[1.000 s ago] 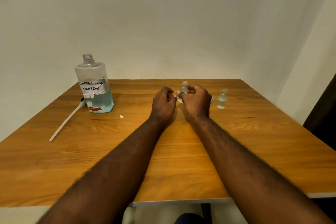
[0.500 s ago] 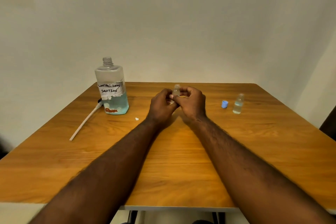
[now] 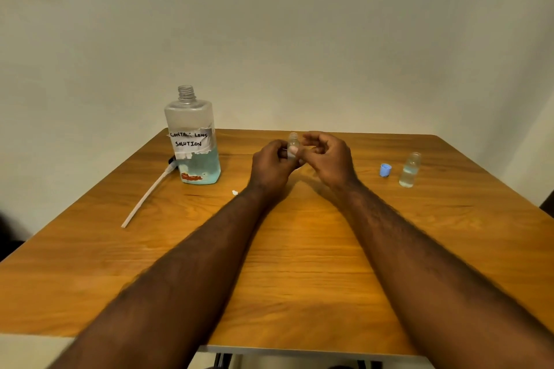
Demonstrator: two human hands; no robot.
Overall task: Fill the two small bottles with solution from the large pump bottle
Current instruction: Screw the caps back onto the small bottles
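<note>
The large pump bottle [image 3: 196, 156], labelled "contact lens solution", stands uncapped at the table's far left, about a third full of blue liquid. Its pump with the long white tube [image 3: 147, 198] lies on the table beside it. My left hand [image 3: 269, 165] and my right hand [image 3: 328, 159] meet at mid-table around one small clear bottle [image 3: 293, 141], held upright with its neck open. The left fingers pinch its body, and the right thumb rests against it with the other fingers curled loosely. A second small bottle [image 3: 410, 171], partly filled and uncapped, stands at the right.
A small blue cap [image 3: 385, 170] sits just left of the second small bottle. A tiny white scrap [image 3: 234, 192] lies near my left wrist. The wooden table [image 3: 299, 263] meets a plain wall at the back, and its front edge is close to me.
The small bottle has been lifted slightly and drawn leftward between both hands. The view has shifted left, so the blue cap and the second bottle sit farther right in the frame.
</note>
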